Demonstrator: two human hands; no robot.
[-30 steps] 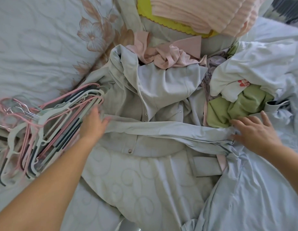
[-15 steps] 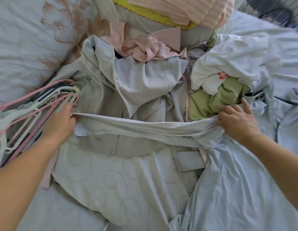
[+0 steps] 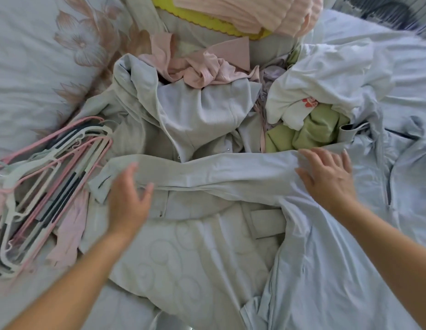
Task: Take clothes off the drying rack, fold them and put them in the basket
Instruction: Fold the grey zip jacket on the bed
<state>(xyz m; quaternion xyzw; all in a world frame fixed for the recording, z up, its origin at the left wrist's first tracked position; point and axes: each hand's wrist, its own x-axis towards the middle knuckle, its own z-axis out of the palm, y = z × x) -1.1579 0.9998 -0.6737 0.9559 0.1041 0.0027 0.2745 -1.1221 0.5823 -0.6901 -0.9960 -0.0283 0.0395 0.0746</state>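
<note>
A pale blue garment (image 3: 314, 270) lies spread on the bed, its long sleeve (image 3: 207, 172) stretched flat across the middle from right to left. My right hand (image 3: 326, 177) rests flat with spread fingers on the sleeve near the shoulder. My left hand (image 3: 128, 198), blurred, hovers with relaxed fingers over the sleeve's cuff end and holds nothing. Behind the sleeve sits a heap of loose clothes: a grey hooded top (image 3: 195, 110), a pink piece (image 3: 202, 67), a white shirt (image 3: 326, 82) and a green piece (image 3: 309, 132).
A bundle of pink, white and dark plastic hangers (image 3: 40, 186) lies at the left on the bed. A floral bedcover (image 3: 40, 55) fills the far left. Folded pink and yellow fabric (image 3: 243, 15) is stacked at the back. No basket or drying rack is in view.
My left hand let go of the sleeve's end near the hangers and moved right, over the cuff. The sleeve now lies flatter and wider. My right hand opened flat on it.
</note>
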